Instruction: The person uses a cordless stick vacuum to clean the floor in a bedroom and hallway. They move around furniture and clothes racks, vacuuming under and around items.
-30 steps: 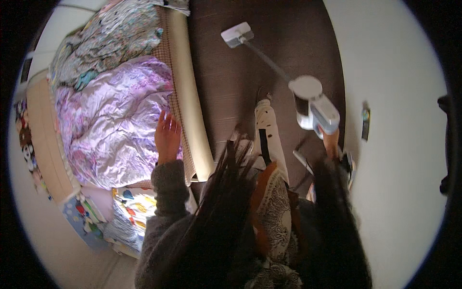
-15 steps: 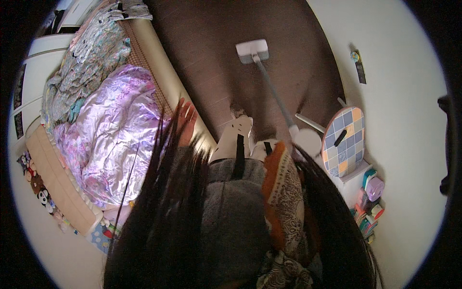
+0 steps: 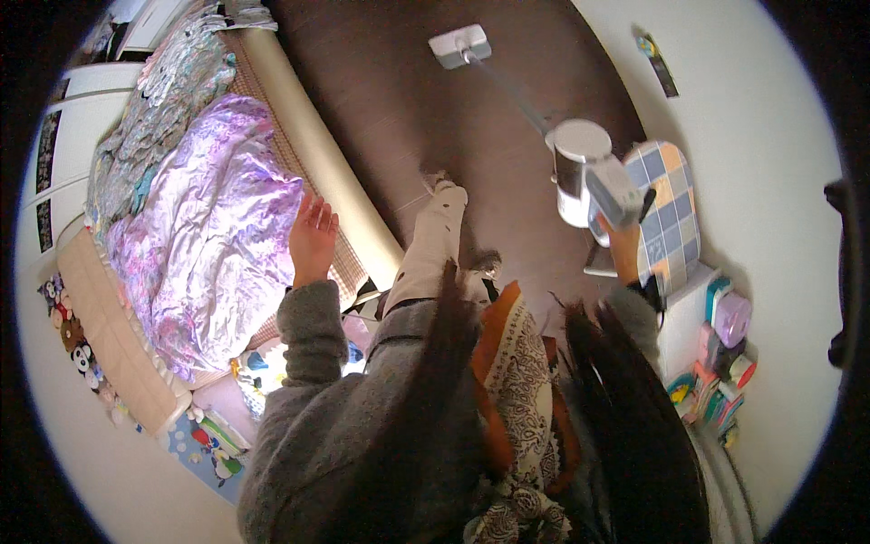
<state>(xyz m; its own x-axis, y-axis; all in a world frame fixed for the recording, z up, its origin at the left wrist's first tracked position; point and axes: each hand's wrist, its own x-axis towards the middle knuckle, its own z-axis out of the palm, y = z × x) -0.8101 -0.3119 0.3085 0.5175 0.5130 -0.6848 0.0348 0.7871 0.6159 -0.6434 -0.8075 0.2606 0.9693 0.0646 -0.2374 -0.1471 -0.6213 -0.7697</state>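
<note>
A white and grey cordless stick vacuum [image 3: 578, 168] slants over the dark floor, its flat floor head [image 3: 460, 47] out ahead of me. At its near end my right hand [image 3: 622, 249] is wrapped round the handle, partly hidden below the grey end block. Off to the left, my left hand [image 3: 314, 238] hangs free with fingers spread, holding nothing. Beneath or beside it lies the crumpled purple and white bedding [image 3: 204, 245]; whether they touch I cannot tell.
The bed's cream side [image 3: 331, 172] runs along the left. Close by my right hand stands a checked oval panel [image 3: 669, 204], with a purple container [image 3: 730, 317] and other small goods nearer me. A white wall [image 3: 770, 227] bounds the right side.
The vacuum's body has come up and the floor head has moved farther out and slightly left. My right hand on the handle now shows. My left hand has shifted left and nearer me.
</note>
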